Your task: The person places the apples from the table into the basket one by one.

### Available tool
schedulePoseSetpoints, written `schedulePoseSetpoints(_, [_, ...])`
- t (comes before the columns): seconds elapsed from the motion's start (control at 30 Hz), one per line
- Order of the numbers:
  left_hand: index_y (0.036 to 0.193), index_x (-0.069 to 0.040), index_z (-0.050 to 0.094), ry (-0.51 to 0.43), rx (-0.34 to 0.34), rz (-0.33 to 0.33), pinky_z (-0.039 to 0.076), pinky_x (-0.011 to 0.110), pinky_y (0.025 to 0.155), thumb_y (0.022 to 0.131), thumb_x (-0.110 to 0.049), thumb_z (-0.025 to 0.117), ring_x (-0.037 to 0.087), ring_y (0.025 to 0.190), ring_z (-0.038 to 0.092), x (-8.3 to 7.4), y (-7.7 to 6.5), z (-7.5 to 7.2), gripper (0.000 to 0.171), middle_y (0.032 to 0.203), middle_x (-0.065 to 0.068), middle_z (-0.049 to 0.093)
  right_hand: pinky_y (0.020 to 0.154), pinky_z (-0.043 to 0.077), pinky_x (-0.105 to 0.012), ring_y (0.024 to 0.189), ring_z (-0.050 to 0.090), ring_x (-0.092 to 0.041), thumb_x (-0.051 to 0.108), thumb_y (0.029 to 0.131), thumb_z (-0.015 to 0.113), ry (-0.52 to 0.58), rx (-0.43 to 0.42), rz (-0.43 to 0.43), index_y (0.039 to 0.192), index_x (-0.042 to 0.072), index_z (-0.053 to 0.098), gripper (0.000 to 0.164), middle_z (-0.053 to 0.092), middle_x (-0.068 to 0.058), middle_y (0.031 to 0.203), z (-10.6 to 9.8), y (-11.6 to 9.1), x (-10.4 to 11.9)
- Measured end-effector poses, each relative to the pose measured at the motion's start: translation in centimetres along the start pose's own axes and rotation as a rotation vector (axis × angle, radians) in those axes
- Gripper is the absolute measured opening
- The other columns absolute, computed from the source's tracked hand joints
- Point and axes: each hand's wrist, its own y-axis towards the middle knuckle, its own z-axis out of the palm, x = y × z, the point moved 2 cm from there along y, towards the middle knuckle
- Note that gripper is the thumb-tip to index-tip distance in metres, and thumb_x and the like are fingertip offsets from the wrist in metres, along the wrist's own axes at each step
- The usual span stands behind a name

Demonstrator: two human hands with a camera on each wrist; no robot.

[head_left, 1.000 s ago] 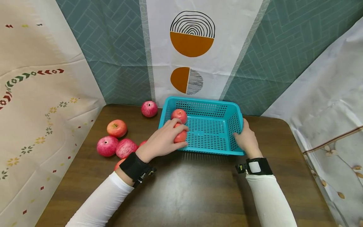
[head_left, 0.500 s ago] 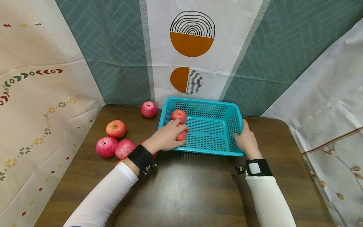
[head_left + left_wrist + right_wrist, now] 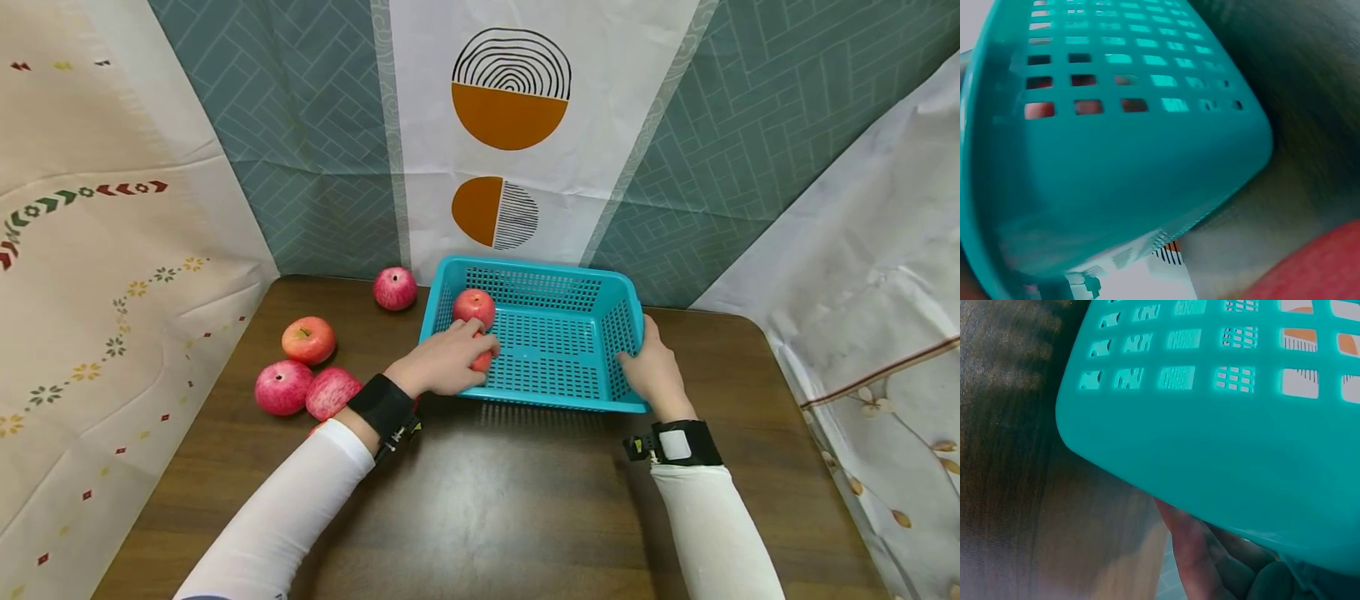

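A turquoise plastic basket (image 3: pixel 540 268) with a grid of holes stands on the table. Inside its front left corner, my left hand (image 3: pixel 444 360) holds a red apple (image 3: pixel 482 361), fingers curled over it and mostly covering it. Just behind sits another red apple (image 3: pixel 473 307) in the basket. At the opposite end, my right hand (image 3: pixel 654 372) grips the right rim, thumb inside and fingers outside. The left wrist view is filled by the basket's wall (image 3: pixel 1116 162); the held apple shows only through holes. In the right wrist view, fingers (image 3: pixel 1192 550) reach under the rim.
Left of the basket lie an orange-red apple (image 3: pixel 308 340), a pink-red apple (image 3: pixel 284 387) and a streaked apple (image 3: pixel 332 392). More red fruit is partly hidden by my left wrist. A lone pink-red apple (image 3: pixel 395 288) sits near the back edge, before a hanging cloth (image 3: pixel 322 192).
My left hand has shifted slightly further in and lower with the apple at the basket's front left corner. The right hand and basket look unmoved.
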Motion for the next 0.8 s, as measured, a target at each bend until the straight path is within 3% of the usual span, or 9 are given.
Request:
schedulePoseSetpoints(0.27, [0.138, -0.021, 0.064, -0.017, 0.137, -0.077, 0.054, 0.045, 0.088, 0.101, -0.029, 0.074, 0.028, 0.124, 0.047, -0.17, 0.43, 0.08, 0.04, 0.135, 0.009, 0.05, 0.091, 0.054, -0.072, 0.124, 0.06, -0.061, 0.016, 0.108, 0.055, -0.006, -0.009, -0.009, 0.17, 0.005, 0.006, 0.08, 0.049, -0.041, 0.148, 0.09, 0.13, -0.13])
schedulePoseSetpoints(0.47, [0.135, -0.022, 0.064, 0.018, 0.167, -0.128, 0.046, 0.054, 0.104, 0.101, -0.03, 0.074, 0.03, 0.125, 0.048, -0.66, 0.6, 0.12, 0.036, 0.133, 0.01, 0.051, 0.09, 0.054, -0.072, 0.123, 0.06, -0.061, 0.016, 0.108, 0.055, 0.002, -0.006, -0.01, 0.17, 0.005, 0.005, 0.08, 0.048, -0.041, 0.148, -0.01, 0.11, -0.03])
schedulePoseSetpoints(0.8, [0.137, -0.023, 0.064, 0.032, 0.21, -0.141, 0.044, 0.053, 0.107, 0.102, -0.03, 0.07, 0.029, 0.128, 0.045, -0.92, 0.61, 0.31, 0.036, 0.133, 0.008, 0.052, 0.09, 0.055, -0.072, 0.121, 0.061, -0.06, 0.016, 0.109, 0.056, 0.011, 0.003, -0.012, 0.17, 0.005, 0.005, 0.081, 0.049, -0.041, 0.147, -0.04, 0.06, -0.12])
